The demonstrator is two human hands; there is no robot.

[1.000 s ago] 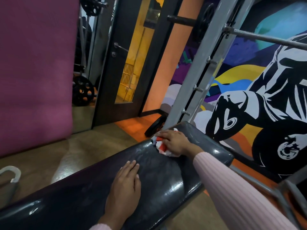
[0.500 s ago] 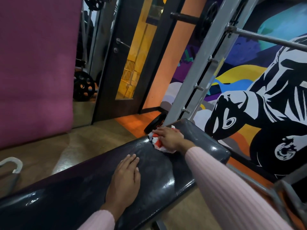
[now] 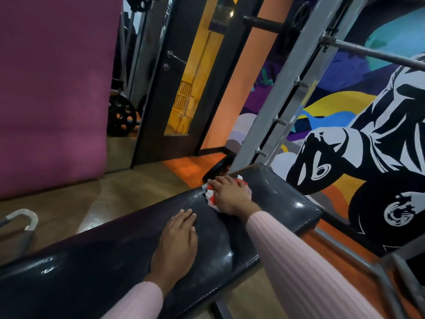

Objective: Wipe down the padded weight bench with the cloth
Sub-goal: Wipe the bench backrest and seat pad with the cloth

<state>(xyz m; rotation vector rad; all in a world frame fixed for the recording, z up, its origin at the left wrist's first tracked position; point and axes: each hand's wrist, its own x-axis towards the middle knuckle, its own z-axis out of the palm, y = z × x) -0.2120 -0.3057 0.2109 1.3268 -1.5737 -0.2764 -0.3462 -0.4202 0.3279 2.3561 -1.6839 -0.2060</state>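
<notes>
The black padded weight bench (image 3: 110, 268) runs from the lower left to the middle right, its vinyl shiny. A crumpled red and white cloth (image 3: 209, 194) lies near the bench's far end at its left edge. My right hand (image 3: 230, 195) lies on top of the cloth and presses it onto the pad, covering most of it. Flat on the pad nearer to me rests my left hand (image 3: 177, 245), fingers straight and pointing toward the cloth.
A grey steel rack upright (image 3: 282, 88) rises just behind the bench's far end, with a barbell bar (image 3: 377, 54) across the top right. A black weight plate (image 3: 218, 169) leans on the floor by the rack. A white curved handle (image 3: 23, 218) sits at the left edge.
My right hand has slid the cloth a little farther along the pad toward the far left edge. My left hand has stayed flat on the bench.
</notes>
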